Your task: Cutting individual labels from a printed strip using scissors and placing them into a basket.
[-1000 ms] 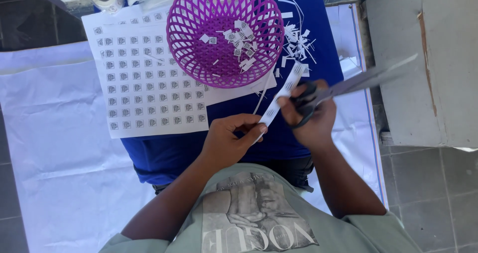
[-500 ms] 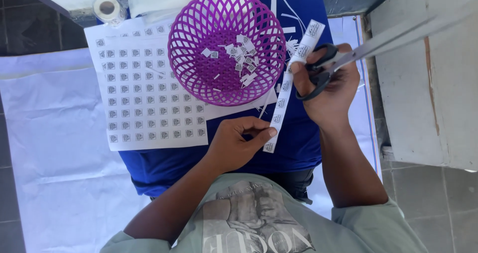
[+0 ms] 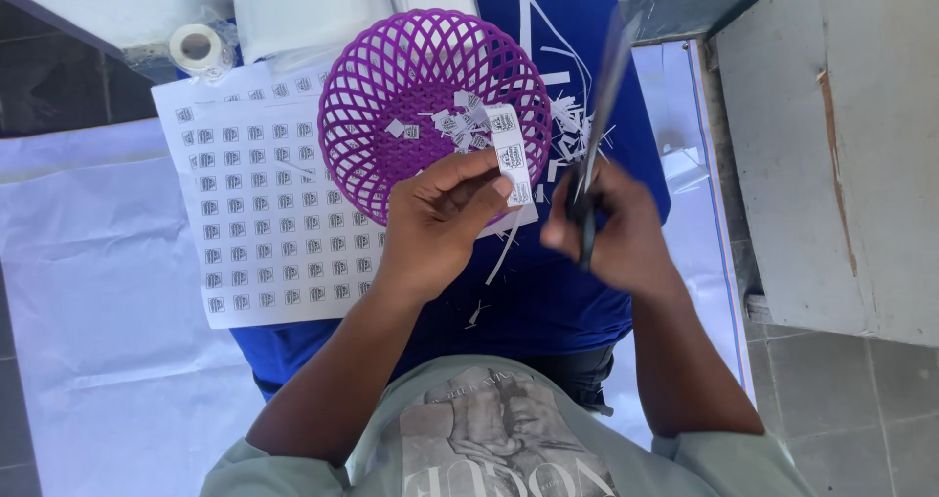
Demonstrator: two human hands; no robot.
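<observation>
Your left hand (image 3: 440, 218) pinches a narrow strip of printed labels (image 3: 511, 155) between the thumb and the fingertips; the other fingers are curled in. The strip stands nearly upright, and its upper end reaches over the near rim of the purple basket (image 3: 391, 76). Your right hand (image 3: 616, 233) is closed around the handles of the scissors (image 3: 599, 125). The blades point up and away from you and they are blurred, so you cannot tell how far they are apart. The scissors are just beside the strip, on its right, and do not touch it.

Inside the basket lie several small cut labels (image 3: 450, 125). To the left of the basket, partly under it, lies a white sheet of printed labels (image 3: 264, 223) in rows. The basket and the sheet rest on a blue cloth (image 3: 548, 301), which covers the surface in front of you. Thin white paper trimmings (image 3: 572, 130) are scattered on the cloth to the right of the basket. A roll of tape (image 3: 199, 47) sits at the far left, near the corner of the sheet, and a folded white bag (image 3: 303, 8) lies beside it.
</observation>
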